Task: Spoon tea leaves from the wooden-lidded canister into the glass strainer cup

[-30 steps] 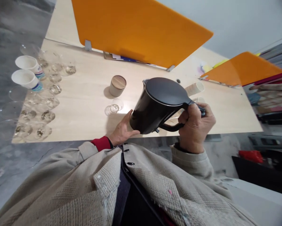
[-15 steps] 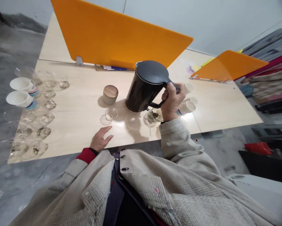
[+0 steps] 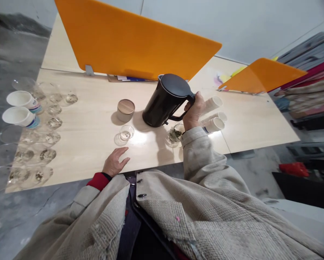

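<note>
My right hand [image 3: 193, 112] is wrapped round the handle of a black electric kettle [image 3: 165, 100], which stands on the wooden table [image 3: 96, 122] just right of a round tin with a wooden lid [image 3: 125, 109]. My left hand [image 3: 115, 161] rests flat near the table's front edge, fingers apart, holding nothing. A small glass cup [image 3: 126, 132] stands just beyond it. Another glass cup with tea leaves [image 3: 175, 134] sits below my right wrist.
Several glass cups with leaves [image 3: 39, 144] and two paper cups [image 3: 19, 108] line the table's left end. Paper cups lying on their sides [image 3: 214, 115] are right of the kettle. Orange divider panels [image 3: 132, 43] stand along the back. Grey floor lies on the left.
The kettle went from held in the air near my body to standing on the table. My left hand let go of its side and came down flat by the front edge.
</note>
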Demonstrator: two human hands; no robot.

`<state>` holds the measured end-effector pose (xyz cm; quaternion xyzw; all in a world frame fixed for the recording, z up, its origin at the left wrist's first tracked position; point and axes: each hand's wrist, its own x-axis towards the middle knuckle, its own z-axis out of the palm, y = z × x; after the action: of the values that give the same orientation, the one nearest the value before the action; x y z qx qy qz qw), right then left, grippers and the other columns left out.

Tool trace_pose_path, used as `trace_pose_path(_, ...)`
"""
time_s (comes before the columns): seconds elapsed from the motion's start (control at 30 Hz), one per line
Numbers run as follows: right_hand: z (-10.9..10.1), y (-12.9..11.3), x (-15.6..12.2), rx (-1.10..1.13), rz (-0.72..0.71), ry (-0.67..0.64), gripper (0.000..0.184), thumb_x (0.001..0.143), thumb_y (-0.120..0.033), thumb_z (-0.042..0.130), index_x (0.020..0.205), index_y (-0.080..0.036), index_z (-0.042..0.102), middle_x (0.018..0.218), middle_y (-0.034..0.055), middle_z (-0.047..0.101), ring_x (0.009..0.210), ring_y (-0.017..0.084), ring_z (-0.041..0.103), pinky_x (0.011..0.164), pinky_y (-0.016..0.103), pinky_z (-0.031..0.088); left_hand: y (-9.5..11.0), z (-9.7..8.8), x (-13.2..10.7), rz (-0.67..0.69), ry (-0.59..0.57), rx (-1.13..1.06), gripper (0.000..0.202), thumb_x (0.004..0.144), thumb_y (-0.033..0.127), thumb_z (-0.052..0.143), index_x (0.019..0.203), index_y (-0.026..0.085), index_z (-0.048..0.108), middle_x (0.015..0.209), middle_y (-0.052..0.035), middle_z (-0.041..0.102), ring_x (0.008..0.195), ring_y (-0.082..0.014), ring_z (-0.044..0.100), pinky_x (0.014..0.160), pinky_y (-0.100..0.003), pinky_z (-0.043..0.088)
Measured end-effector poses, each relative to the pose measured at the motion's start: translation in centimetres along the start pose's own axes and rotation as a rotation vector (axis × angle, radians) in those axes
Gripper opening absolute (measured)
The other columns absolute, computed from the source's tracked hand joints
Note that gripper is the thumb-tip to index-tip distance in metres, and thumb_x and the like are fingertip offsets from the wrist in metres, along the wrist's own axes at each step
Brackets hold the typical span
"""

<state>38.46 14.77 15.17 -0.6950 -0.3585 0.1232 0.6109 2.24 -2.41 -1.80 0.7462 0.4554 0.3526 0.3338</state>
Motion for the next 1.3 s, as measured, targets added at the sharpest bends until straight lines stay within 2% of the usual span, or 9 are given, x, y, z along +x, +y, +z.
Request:
trace_pose_path(0.17, 0.0, 1.4, 1.8, 0.079, 0.083, 0.028, 0.045, 0.106, -0.056, 0.034, 0.070, -0.029, 0.032, 0.056, -0.0079, 0.033, 0.051, 0.012, 0.037, 0.052, 0.027, 0.036, -0.1, 0.0, 0.1, 0.033, -0.011, 0.000, 0.042, 0.099, 0.048, 0.066, 0.132, 0.023, 0.074, 0.131, -0.0135, 0.080, 0.124, -0.0314, 0.073, 0.113, -0.055, 0.061)
trace_pose_path(0.4, 0.2, 2.6, 3.4, 0.026, 0.034, -0.023, 0.043, 0.105, -0.059, 0.038, 0.075, -0.028, 0.040, 0.065, -0.0066, 0.044, 0.061, 0.015, 0.054, 0.062, 0.028, 0.052, 0.3, -0.2, 0.3, 0.008, -0.028, -0.025, 0.041, 0.096, 0.049, 0.068, 0.128, 0.024, 0.076, 0.129, -0.0127, 0.080, 0.125, -0.0318, 0.073, 0.114, -0.057, 0.060)
trace_pose_path(0.5, -1.0, 2.2, 2.2, -0.091, -0.126, 0.161, 0.036, 0.106, -0.054, 0.037, 0.091, -0.026, 0.054, 0.091, 0.0015, 0.062, 0.093, 0.020, 0.071, 0.093, 0.043, 0.061, 0.5, -0.4, 0.1, -0.083, -0.033, -0.152, 0.045, 0.096, 0.053, 0.068, 0.130, 0.023, 0.075, 0.132, -0.0126, 0.079, 0.124, -0.0297, 0.074, 0.114, -0.054, 0.062)
trace_pose_path(0.6, -3.0, 1.5, -2.6, -0.115, -0.252, 0.229, 0.039, 0.109, -0.052, 0.032, 0.125, -0.027, 0.058, 0.134, 0.0122, 0.062, 0.134, 0.024, 0.064, 0.116, 0.052, 0.052, 0.5, -1.1, 0.0, -0.236, 0.046, -0.361, 0.057, 0.096, 0.059, 0.069, 0.138, 0.020, 0.069, 0.140, -0.0151, 0.075, 0.126, -0.0286, 0.075, 0.111, -0.050, 0.063)
trace_pose_path(0.7, -4.1, 1.7, -10.2, -0.066, -0.324, -0.008, 0.043, 0.109, -0.055, 0.038, 0.138, -0.028, 0.056, 0.140, 0.0137, 0.063, 0.138, 0.027, 0.062, 0.118, 0.055, 0.048, -0.1, -2.2, 0.8, -0.279, 0.194, -0.424, 0.069, 0.094, 0.061, 0.072, 0.148, 0.019, 0.059, 0.152, -0.0190, 0.066, 0.143, -0.0324, 0.065, 0.118, -0.052, 0.058)
trace_pose_path(0.8, -2.7, 3.7, -16.7, -0.066, -0.234, -0.522, 0.050, 0.099, -0.058, 0.057, 0.135, -0.023, 0.063, 0.134, 0.0163, 0.071, 0.126, 0.030, 0.068, 0.111, 0.053, 0.053, -0.8, -2.8, 2.9, -0.229, 0.189, -0.361, 0.079, 0.092, 0.056, 0.076, 0.158, 0.022, 0.050, 0.169, -0.0192, 0.051, 0.158, -0.0347, 0.049, 0.126, -0.056, 0.048)
trace_pose_path(0.93, 1.6, 7.2, -19.8, -0.116, -0.045, -0.888, 0.071, 0.083, -0.056, 0.079, 0.145, -0.025, 0.064, 0.152, 0.0177, 0.067, 0.139, 0.038, 0.062, 0.109, 0.055, 0.056, -1.7, -1.9, 5.9, -0.180, 0.093, -0.256, 0.092, 0.087, 0.044, 0.082, 0.166, 0.020, 0.040, 0.175, -0.0199, 0.043, 0.161, -0.0340, 0.045, 0.132, -0.055, 0.041)
trace_pose_path(1.1, 4.6, 9.0, -20.3, -0.061, -0.019, -1.028, 0.079, 0.082, -0.038, 0.083, 0.155, -0.019, 0.058, 0.157, 0.0181, 0.063, 0.140, 0.036, 0.063, 0.113, 0.050, 0.054, -2.0, -0.2, 6.9, -0.154, 0.083, -0.233, 0.083, 0.091, 0.034, 0.078, 0.164, 0.015, 0.044, 0.168, -0.0206, 0.052, 0.155, -0.0307, 0.053, 0.131, -0.049, 0.043)
trace_pose_path(1.3, 3.0, 9.7, -22.9, -0.057, -0.114, -1.045, 0.070, 0.088, -0.040, 0.083, 0.152, -0.021, 0.061, 0.153, 0.0162, 0.067, 0.137, 0.035, 0.065, 0.117, 0.053, 0.053, -1.7, -0.3, 3.7, -0.089, 0.113, -0.186, 0.068, 0.097, 0.042, 0.075, 0.157, 0.019, 0.051, 0.159, -0.0185, 0.062, 0.146, -0.0294, 0.064, 0.121, -0.047, 0.055)
